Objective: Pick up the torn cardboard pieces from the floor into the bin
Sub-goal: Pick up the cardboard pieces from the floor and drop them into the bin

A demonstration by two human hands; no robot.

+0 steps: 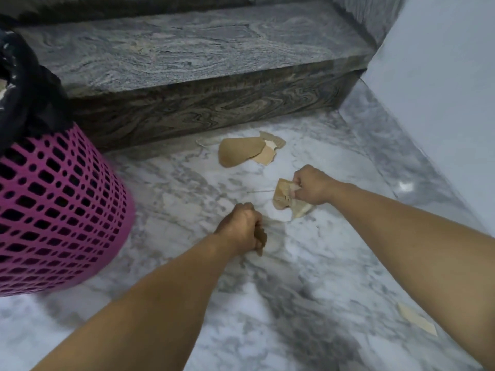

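Torn brown cardboard pieces lie on the white marble floor (187, 188). My right hand (312, 186) is shut on a bunch of cardboard pieces (284, 195) just above the floor. My left hand (241, 226) is closed in a fist low over the floor, with a small brown scrap (261, 241) showing under its fingers. A larger pile of cardboard pieces (241, 153) rests near the step. One pale piece (416, 318) lies at the lower right. The pink perforated bin (53, 210) with a black liner (24, 84) stands at the left.
A dark grey granite step (201, 62) rises behind the cardboard pile. A pale wall (442, 89) closes the right side, with a marble skirting (401, 156) along its base.
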